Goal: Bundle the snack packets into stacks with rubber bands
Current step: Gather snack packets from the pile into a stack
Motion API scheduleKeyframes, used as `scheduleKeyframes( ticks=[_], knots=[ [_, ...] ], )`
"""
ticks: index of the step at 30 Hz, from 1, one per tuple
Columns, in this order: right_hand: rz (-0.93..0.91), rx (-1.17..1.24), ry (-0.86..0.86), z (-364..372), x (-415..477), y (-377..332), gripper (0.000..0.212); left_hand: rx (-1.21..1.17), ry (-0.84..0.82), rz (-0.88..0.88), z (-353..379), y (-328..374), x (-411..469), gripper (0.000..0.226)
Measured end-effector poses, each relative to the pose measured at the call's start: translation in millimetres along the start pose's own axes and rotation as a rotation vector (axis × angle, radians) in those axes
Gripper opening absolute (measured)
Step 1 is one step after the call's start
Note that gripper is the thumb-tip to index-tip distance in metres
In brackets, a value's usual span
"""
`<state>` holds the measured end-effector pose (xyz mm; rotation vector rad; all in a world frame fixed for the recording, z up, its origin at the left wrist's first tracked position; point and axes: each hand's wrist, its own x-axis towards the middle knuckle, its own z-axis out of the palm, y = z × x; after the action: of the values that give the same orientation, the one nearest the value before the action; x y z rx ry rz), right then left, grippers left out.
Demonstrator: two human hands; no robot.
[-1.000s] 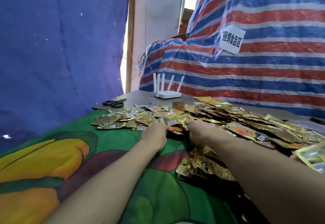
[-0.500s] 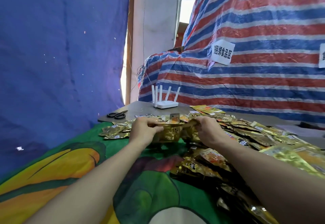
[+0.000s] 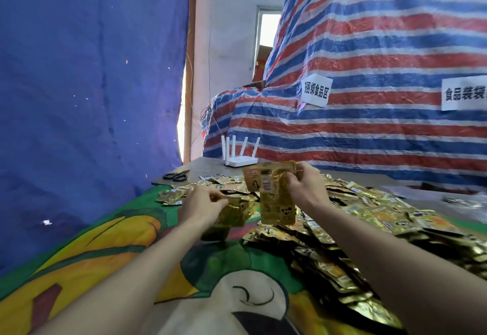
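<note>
Two small handfuls of gold packets are held above the cloth: the right hand [image 3: 307, 187] is pinched on hanging packets [image 3: 276, 197], the left hand [image 3: 203, 203] closed on a few more [image 3: 233, 212]. No banded stack is seen. A loose pile [image 3: 355, 218] remains. Scissors [image 3: 176, 176] and a router [image 3: 238, 161] lie beyond, clear of the work.

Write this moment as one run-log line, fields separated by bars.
phase: gathering | left hand: holds gold foil snack packets | right hand: holds raised gold packets | rubber band: none visible
</note>
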<state>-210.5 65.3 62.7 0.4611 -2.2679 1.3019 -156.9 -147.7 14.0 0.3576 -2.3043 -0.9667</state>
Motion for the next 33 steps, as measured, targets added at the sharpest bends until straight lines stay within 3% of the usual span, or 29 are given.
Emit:
scheduleKeyframes(
  ticks=[4,12,20,23,26,30,33],
  knots=[
    [-0.004,0.086,-0.027,-15.8,-24.8,-17.7,0.01,0.112,0.033,0.051,-20.3,18.4,-16.4,0.011],
    [0.04,0.087,0.043,-24.7,-61.0,-16.7,0.015,0.072,0.082,0.076,-51.2,42.3,-32.5,0.008],
    [0.349,0.271,0.1,-12.5,-79.9,-8.6,0.041,-0.262,0.439,-0.041,-64.3,52.1,-36.5,0.021],
    [0.465,0.409,0.107,-4.1,-84.2,-2.9,0.065,-0.45,0.534,-0.16,-58.7,51.5,-39.5,0.026],
    [0.601,0.629,0.052,3.7,-89.7,-2.3,0.064,-0.638,0.621,-0.264,-42.6,47.5,-46.2,0.023],
    [0.719,0.893,-0.073,16.0,-100.7,-5.5,0.051,-0.756,0.509,-0.296,-4.7,43.3,-72.0,0.025],
    [0.696,0.83,-0.033,30.0,-104.4,6.9,0.048,-0.781,0.277,-0.355,24.8,36.3,-97.1,0.023]
  ],
)
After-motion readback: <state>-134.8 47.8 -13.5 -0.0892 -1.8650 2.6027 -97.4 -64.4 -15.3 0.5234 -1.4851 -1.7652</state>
